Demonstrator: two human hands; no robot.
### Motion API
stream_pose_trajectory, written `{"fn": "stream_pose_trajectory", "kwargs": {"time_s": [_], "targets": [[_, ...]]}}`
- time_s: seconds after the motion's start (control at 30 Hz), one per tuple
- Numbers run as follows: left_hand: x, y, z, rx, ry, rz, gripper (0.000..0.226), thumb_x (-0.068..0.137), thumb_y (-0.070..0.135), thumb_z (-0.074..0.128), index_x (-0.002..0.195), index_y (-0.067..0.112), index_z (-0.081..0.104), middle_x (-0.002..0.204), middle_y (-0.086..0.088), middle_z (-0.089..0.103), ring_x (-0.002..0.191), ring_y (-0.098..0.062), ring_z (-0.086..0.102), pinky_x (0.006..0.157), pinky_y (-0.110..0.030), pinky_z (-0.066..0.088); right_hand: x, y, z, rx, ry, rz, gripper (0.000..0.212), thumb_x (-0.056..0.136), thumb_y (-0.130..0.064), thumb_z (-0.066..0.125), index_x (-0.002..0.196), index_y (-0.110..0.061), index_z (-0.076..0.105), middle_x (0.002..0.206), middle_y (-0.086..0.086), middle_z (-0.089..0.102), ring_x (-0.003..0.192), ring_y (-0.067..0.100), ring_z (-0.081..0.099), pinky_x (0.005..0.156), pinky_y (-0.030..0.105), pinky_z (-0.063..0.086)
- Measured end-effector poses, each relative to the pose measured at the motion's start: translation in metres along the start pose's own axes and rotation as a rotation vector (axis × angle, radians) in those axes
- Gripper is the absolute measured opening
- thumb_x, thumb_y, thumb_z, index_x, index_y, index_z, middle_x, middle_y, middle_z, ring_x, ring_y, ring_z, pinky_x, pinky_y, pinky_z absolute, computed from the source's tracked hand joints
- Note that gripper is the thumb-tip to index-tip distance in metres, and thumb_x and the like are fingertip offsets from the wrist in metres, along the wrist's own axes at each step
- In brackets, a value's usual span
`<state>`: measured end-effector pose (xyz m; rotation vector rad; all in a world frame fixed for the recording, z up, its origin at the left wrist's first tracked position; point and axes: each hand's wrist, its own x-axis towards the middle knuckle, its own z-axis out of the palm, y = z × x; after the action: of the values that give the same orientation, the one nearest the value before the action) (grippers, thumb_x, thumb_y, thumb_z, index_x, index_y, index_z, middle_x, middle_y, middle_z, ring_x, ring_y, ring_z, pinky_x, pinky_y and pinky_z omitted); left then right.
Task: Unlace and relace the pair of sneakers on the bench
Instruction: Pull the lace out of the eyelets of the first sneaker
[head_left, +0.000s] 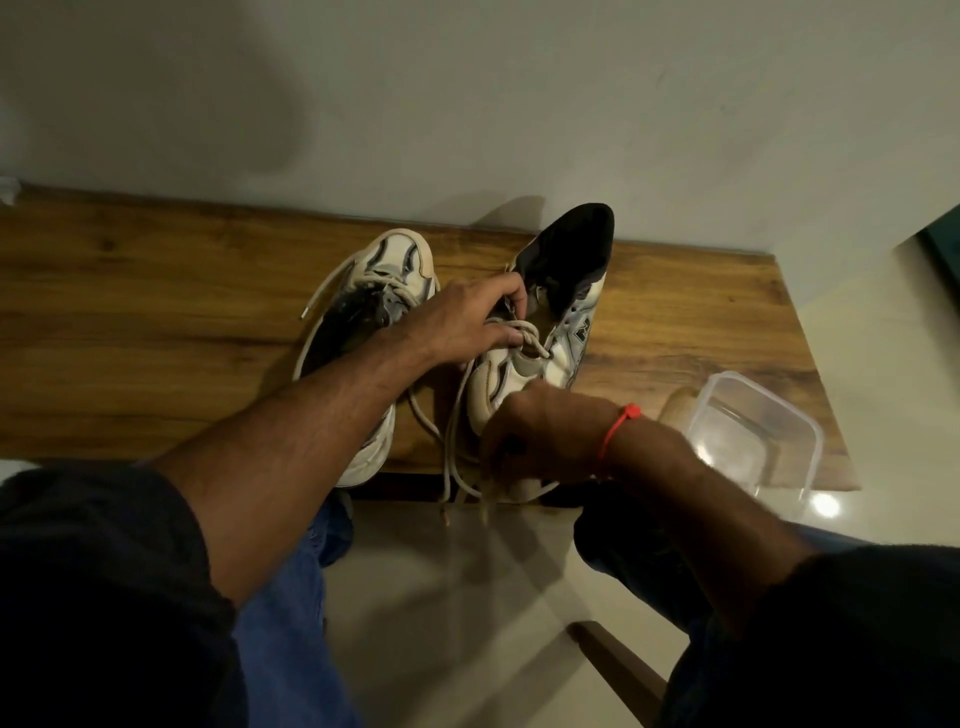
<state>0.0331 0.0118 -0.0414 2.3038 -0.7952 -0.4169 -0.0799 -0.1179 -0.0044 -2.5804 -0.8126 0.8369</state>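
Dark sleeves (93, 597) closest. Wooden bench (156, 322) against pale wall (519, 93). Left hand (467, 322) pinching lace (524, 338) on right sneaker (561, 312); right hand (540, 441) gripping its toe, fingers hidden. Left sneaker (395, 270) alongside, half covered.

A plain pale wall (519, 93) fills the upper frame; the wooden bench (130, 322) crosses mid-frame, with glossy tiled floor (441, 597) below.

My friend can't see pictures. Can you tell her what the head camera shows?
A person's left hand pinches the lace of the right sneaker on a wooden bench, while the right hand grips its toe.
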Motion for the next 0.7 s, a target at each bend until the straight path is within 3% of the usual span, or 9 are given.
{"fn": "stream_pose_trajectory", "kwargs": {"time_s": [0.07,0.1,0.17,0.23,0.3,0.37,0.5,0.63,0.7], "targets": [[0.001,0.001,-0.002,-0.002,0.006,-0.007,0.022,0.091,0.028,0.074,0.108,0.026,0.059,0.089,0.017,0.054,0.079,0.003,0.050,0.061,-0.018,0.035,-0.006,0.001,0.000,-0.008,-0.062,0.014,0.019,0.092,-0.022,0.068,0.109,-0.026,0.075,0.098,-0.009,0.073,0.082,0.002,0.062,0.074,0.016,0.049],[0.001,0.002,-0.003,-0.002,0.003,-0.009,0.022,0.091,0.028,0.074,0.107,0.025,0.060,0.089,0.017,0.055,0.078,0.003,0.050,0.061,-0.018,0.035,-0.010,0.005,-0.006,0.030,0.004,0.043,0.018,0.092,-0.024,0.068,0.109,-0.026,0.075,0.093,-0.014,0.070,0.077,-0.003,0.059,0.070,0.008,0.046],[0.000,0.004,-0.004,-0.003,0.000,-0.015,0.023,0.091,0.028,0.074,0.108,0.025,0.059,0.088,0.019,0.053,0.078,0.005,0.048,0.061,-0.017,0.033,-0.022,0.023,-0.023,0.138,0.252,0.140,0.017,0.093,-0.022,0.067,0.109,-0.023,0.072,0.088,-0.020,0.062,0.072,-0.008,0.057,0.065,0.005,0.046],[-0.002,0.006,-0.004,-0.011,0.002,-0.038,0.023,0.093,0.028,0.072,0.111,0.025,0.058,0.089,0.019,0.052,0.077,0.006,0.048,0.059,-0.016,0.033,-0.034,0.047,-0.033,0.286,0.492,0.274,0.017,0.092,-0.018,0.068,0.108,-0.017,0.069,0.096,-0.009,0.066,0.074,0.001,0.064,0.065,0.015,0.054],[-0.002,0.007,-0.003,-0.043,0.025,-0.086,0.022,0.095,0.029,0.069,0.112,0.024,0.056,0.086,0.011,0.057,0.066,-0.001,0.057,0.050,-0.017,0.040,-0.041,0.067,-0.031,0.406,0.575,0.435,0.017,0.090,-0.015,0.069,0.108,-0.015,0.066,0.097,0.002,0.069,0.071,0.013,0.070,0.064,0.028,0.060],[-0.001,0.008,-0.003,-0.092,0.066,-0.150,0.020,0.097,0.029,0.067,0.111,0.024,0.053,0.082,0.004,0.060,0.055,-0.014,0.065,0.041,-0.026,0.049,-0.041,0.076,-0.023,0.502,0.549,0.540,0.020,0.089,-0.013,0.070,0.108,-0.014,0.064,0.096,0.005,0.070,0.071,0.017,0.073,0.068,0.034,0.062],[0.000,0.010,-0.002,-0.097,0.110,-0.238,0.020,0.098,0.031,0.065,0.110,0.026,0.049,0.088,-0.001,0.065,0.058,-0.022,0.071,0.051,-0.040,0.060,-0.038,0.068,-0.024,0.602,0.500,0.514,0.014,0.086,-0.010,0.072,0.099,-0.014,0.068,0.103,0.005,0.069,0.078,0.016,0.073,0.074,0.032,0.062],[-0.001,0.007,-0.001,-0.097,0.114,-0.264,0.020,0.098,0.031,0.065,0.109,0.026,0.049,0.088,-0.003,0.066,0.059,-0.023,0.071,0.053,-0.042,0.061,-0.036,0.047,-0.019,0.503,0.116,0.426,0.013,0.086,-0.014,0.074,0.096,-0.022,0.072,0.099,-0.004,0.073,0.079,0.008,0.073,0.071,0.016,0.055],[0.000,0.006,-0.001,-0.111,0.107,-0.267,0.020,0.099,0.031,0.064,0.110,0.025,0.049,0.093,-0.004,0.066,0.060,-0.023,0.072,0.053,-0.043,0.061,-0.034,0.044,-0.018,0.507,0.024,0.394,0.013,0.086,-0.016,0.075,0.097,-0.022,0.073,0.097,-0.005,0.075,0.079,0.008,0.073,0.067,0.011,0.053]]}}
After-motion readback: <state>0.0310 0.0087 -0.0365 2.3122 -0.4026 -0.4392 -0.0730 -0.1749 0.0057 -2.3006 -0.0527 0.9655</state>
